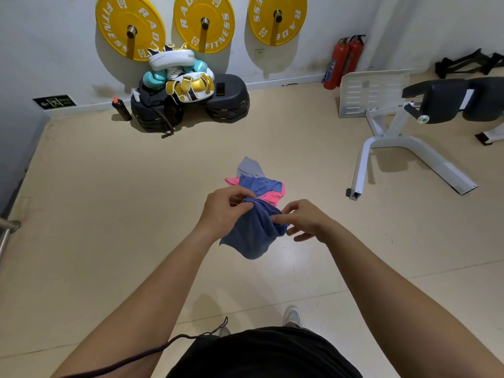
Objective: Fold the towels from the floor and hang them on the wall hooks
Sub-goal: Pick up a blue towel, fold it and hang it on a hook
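Looks down from head height onto a beige gym floor. In mid-air, just nearer than a small pile of towels lying on that floor, a dark blue towel, bunched at the top and hanging loose below.

At its upper left edge, the left hand, fingers curled, thumb and forefinger pinching the cloth. At its right side, the right hand, thumb and forefinger pinching a fold, other fingers loosely spread.

In the pile: a grey towel farthest away, a blue one in the middle, a pink towel showing at both sides.

Far beyond the pile and to the left, against the white wall, a heap of boxing gear in white, gold and teal, with a black bottle standing just left of it. Above that heap, three yellow weight plates on wall pegs. Beyond the pile to the right, two red fire extinguishers by the wall. Right of the pile and well apart, a white-framed gym machine with black pads. Nearer than the pile, at the bottom edge, black shorts and one pale shoe.
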`<state>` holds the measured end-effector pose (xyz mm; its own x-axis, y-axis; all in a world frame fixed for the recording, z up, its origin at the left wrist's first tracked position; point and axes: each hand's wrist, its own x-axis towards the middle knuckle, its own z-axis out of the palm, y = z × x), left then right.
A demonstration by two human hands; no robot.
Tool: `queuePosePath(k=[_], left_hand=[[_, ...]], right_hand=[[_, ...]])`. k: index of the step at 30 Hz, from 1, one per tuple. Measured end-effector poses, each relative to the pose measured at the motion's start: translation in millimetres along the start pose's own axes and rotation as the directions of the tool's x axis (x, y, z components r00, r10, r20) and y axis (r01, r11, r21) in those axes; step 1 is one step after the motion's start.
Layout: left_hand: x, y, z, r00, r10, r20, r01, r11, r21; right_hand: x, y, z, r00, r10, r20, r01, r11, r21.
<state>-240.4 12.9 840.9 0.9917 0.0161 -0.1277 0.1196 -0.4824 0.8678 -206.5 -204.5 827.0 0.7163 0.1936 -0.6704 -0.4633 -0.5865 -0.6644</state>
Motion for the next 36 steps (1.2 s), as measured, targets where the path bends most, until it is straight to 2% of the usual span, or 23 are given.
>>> queuePosePath(k=[4, 9, 12, 15, 17, 23, 27, 30, 32, 36], left_hand=[[-0.5, -1.6, -4.4, 1.0, -0.007, 0.02, 0.007, 1.0, 0.015], [5.0, -10.5, -10.9, 1.0, -0.005, -0.017, 0.007, 0.994, 0.108], [12.4, -15.1, -14.9, 0.999, 0.007, -0.048, 0.001, 0.985, 0.171], [24.1, -19.2, -15.5, 0.998, 0.026, -0.056, -0.009, 0.96, 0.279], [32.0, -19.4, -12.7, 0.998, 0.039, -0.056, -0.018, 0.943, 0.332], [48.8, -8.9, -1.4, 0.995, 0.019, -0.094, 0.008, 0.959, 0.284], [55.4, 7.8, 2.3, 0.991, -0.008, -0.13, 0.036, 0.976, 0.214], [62.9, 23.7, 7.5, 0.992, 0.003, -0.124, 0.013, 0.992, 0.126], [68.5, 33.0, 12.8, 0.994, 0.006, -0.107, 0.002, 0.997, 0.076], [78.1, 53.7, 27.0, 0.999, 0.013, -0.04, -0.012, 1.0, 0.023]], right_hand=[[7.7, -1.0, -0.4, 0.999, -0.033, -0.039, 0.029, 0.994, -0.101], [11.2, -5.7, -13.1, 0.995, -0.101, 0.018, 0.102, 0.987, -0.124], [4.0, -10.0, -23.3, 0.971, -0.217, 0.103, 0.233, 0.956, -0.177], [-5.1, -16.4, -26.3, 0.938, -0.256, 0.234, 0.307, 0.927, -0.216], [-7.2, -21.2, -26.1, 0.923, -0.293, 0.248, 0.357, 0.893, -0.274], [-7.7, -18.5, -34.4, 0.906, -0.393, 0.158, 0.423, 0.85, -0.313], [-7.2, -12.3, -42.6, 0.896, -0.444, -0.014, 0.42, 0.858, -0.296], [-8.2, -8.6, -46.0, 0.868, -0.469, -0.162, 0.437, 0.877, -0.199], [-7.9, -7.9, -50.0, 0.85, -0.482, -0.211, 0.453, 0.874, -0.173], [-2.1, -10.6, -68.6, 0.796, -0.539, -0.275, 0.46, 0.834, -0.304]])
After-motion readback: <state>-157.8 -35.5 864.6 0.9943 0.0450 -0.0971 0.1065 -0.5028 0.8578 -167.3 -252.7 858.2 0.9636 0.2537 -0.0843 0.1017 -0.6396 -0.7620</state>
